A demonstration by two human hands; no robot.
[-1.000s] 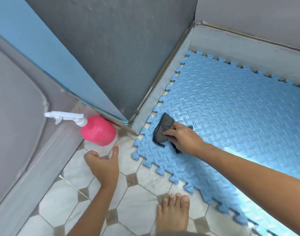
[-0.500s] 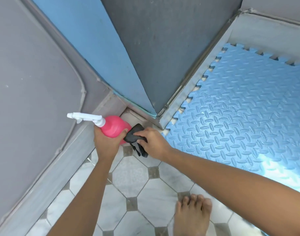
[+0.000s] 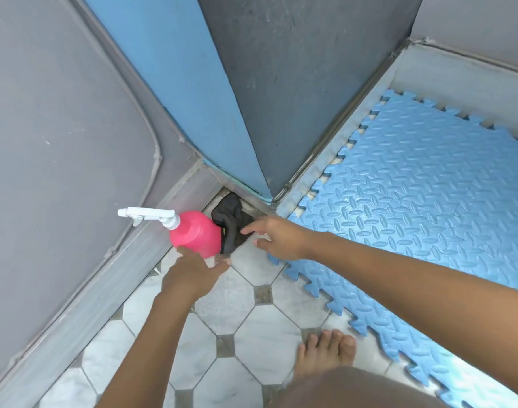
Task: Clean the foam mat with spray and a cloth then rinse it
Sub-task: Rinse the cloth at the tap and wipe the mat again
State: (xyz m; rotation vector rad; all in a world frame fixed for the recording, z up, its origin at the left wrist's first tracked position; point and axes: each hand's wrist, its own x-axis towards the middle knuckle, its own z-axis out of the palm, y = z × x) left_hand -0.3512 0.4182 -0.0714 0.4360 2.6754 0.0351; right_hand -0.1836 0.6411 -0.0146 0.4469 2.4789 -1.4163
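1. Spray bottle: pink body, white trigger head pointing left. It stands on the tiled floor in a corner, against the grey skirting.
2. Cloth: dark and crumpled, on the floor touching the bottle's right side, pushed into the corner.
3. Foam mat: blue, ridged, with toothed edges. It lies flat to the right of the bottle, beyond the cloth, with its near corner on the tiles.
4. Left hand: just in front of the bottle, fingers straight and spread, released. It hides the bottle's near lower edge. Whether the fingertips touch the bottle cannot be told.
5. Right hand: right of the bottle, over the mat's corner, fingers extended and loose, holding nothing. 1 fingertip reaches the cloth's edge.
6. Surroundings: grey wall left of the bottle. Blue panel and dark grey panel behind it. 1 bare foot on the tiles, well in front and to the right.
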